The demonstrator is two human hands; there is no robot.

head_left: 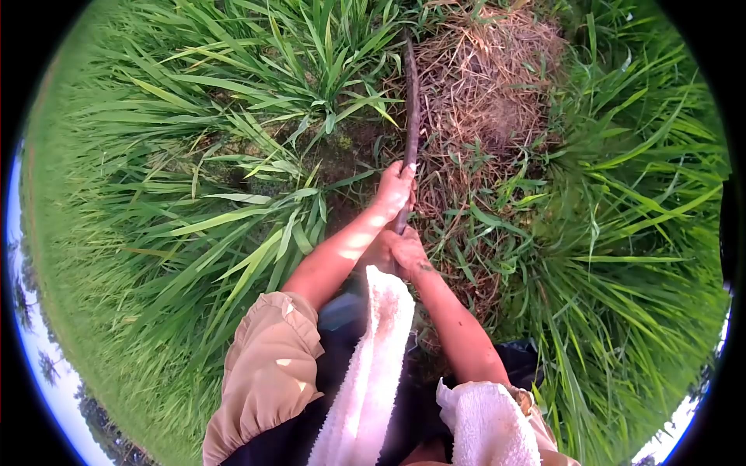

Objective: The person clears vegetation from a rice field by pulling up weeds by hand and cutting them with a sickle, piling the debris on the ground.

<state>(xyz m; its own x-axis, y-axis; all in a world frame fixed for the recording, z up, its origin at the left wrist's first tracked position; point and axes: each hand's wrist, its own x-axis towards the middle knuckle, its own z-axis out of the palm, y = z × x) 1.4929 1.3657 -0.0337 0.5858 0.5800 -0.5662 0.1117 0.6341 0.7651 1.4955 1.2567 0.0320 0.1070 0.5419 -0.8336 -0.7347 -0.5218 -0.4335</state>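
Observation:
A long, dark, slightly curved wooden handle [412, 101] runs away from me through the middle of the view. Its far end goes into the grass at the top, so I cannot make out what, if anything, is fixed there. My left hand [395, 190] is closed around the handle higher up. Lower down, nearer my body, my right hand [406, 250] also grips it, with the fingers partly hidden. Beneath and beside the handle lies a bank of dry straw and soil [489, 101] with low green weeds [466, 241].
Tall green grassy plants [210, 179] grow thickly on the left, and more of them [637, 233] on the right. Dark wet ground [346, 159] shows left of the handle. A white towel [377, 342] hangs down in front of my body, covering part of the view.

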